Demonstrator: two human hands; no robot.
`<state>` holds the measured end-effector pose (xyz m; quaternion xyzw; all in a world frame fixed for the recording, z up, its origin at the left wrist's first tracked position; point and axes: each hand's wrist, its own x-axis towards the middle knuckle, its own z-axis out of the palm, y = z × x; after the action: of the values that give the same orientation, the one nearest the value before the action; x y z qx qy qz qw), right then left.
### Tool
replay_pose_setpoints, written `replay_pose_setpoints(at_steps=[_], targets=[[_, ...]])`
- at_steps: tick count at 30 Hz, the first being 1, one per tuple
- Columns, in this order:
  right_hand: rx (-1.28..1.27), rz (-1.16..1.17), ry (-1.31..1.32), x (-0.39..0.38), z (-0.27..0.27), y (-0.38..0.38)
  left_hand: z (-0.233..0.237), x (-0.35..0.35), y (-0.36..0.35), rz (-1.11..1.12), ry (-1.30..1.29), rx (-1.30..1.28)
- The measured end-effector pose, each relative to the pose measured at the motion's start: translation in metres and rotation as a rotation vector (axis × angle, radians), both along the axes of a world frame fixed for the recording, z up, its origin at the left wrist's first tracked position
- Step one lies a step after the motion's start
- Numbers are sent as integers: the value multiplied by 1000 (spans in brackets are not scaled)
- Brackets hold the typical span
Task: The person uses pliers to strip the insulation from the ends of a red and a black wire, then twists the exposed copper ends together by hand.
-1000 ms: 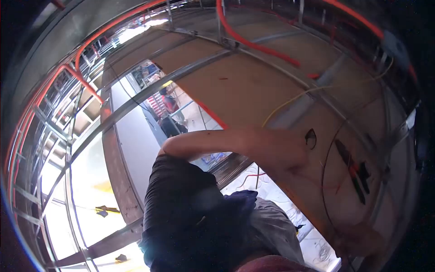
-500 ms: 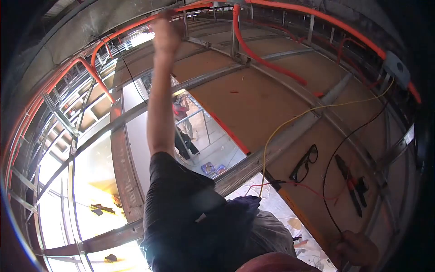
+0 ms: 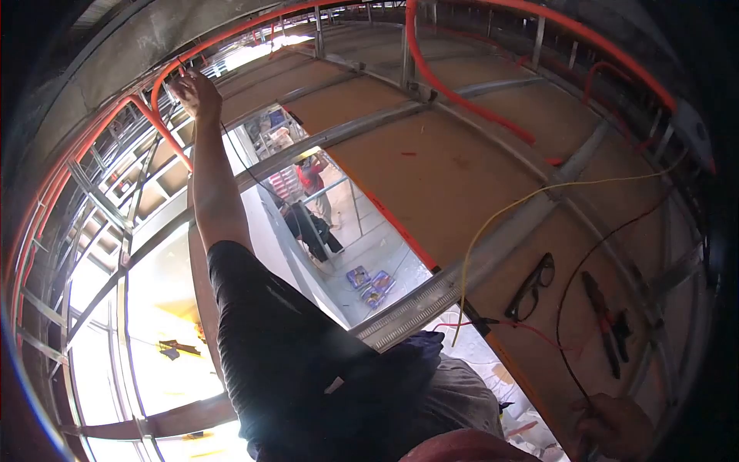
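My left hand is raised at the upper left, beside the bend of an orange conduit. Its fingers are curled in at a thin black wire that hangs down past the wrist; the exact grip is partly hidden. Low on the right, my right hand is in shadow, its fingers closed on the lower end of another black wire. Just above that hand, pliers with red on the handles and black-framed glasses lie on a brown board.
Metal framing crosses the boards. A yellow wire and a red wire trail over the right side. Through an opening, far below, a person in red stands near blue packages. A grey box joins the conduit at right.
My left hand has come left and down from the top middle to the conduit bend. The view has shifted slightly. My right hand stays on its black wire at the lower right.
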<state>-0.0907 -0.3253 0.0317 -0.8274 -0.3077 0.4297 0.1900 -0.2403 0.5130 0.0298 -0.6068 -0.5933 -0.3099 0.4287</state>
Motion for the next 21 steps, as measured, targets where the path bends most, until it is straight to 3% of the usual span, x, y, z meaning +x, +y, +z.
replay_pose_setpoints(at_steps=[2, 3, 5, 6, 8, 10, 11, 12, 14, 16, 19, 20, 21], targets=[[-5, -4, 3, 1, -1, 2, -6, -10, 30, -318, -231, -83], [-11, -10, -3, 1, -2, 3, -8, -12, 22, -315, -225, -89], [-46, -37, -24, 5, -4, 2, -8, -14, -6, -540, -509, -129], [-78, -68, -43, 7, -6, -2, -19, -20, 33, -589, -460, 61], [222, -727, 292, 32, -65, -66, -21, -30, 36, -618, -399, 12], [346, 77, -534, 26, -41, -43, -13, -30, 55, -750, -392, -79], [8, 285, -353, 46, -18, -21, 3, -24, 68, -849, -449, -135], [27, 204, -817, 17, -19, -16, 9, -6, 77, -966, -500, -189], [87, 53, -717, 5, -5, 9, 36, 40, 72, -1204, -613, -284], [-56, 129, -861, 8, 0, 19, 56, 73, 12, -1496, -716, -341], [95, 117, -991, 24, 6, 35, 58, 137, -196, -1966, -621, -530], [77, 111, -989, 33, 8, 40, 46, 156, -266, -2106, -508, -657], [143, 135, -1090, 42, 11, 47, 39, 167, -370, -2159, -61, -462]])
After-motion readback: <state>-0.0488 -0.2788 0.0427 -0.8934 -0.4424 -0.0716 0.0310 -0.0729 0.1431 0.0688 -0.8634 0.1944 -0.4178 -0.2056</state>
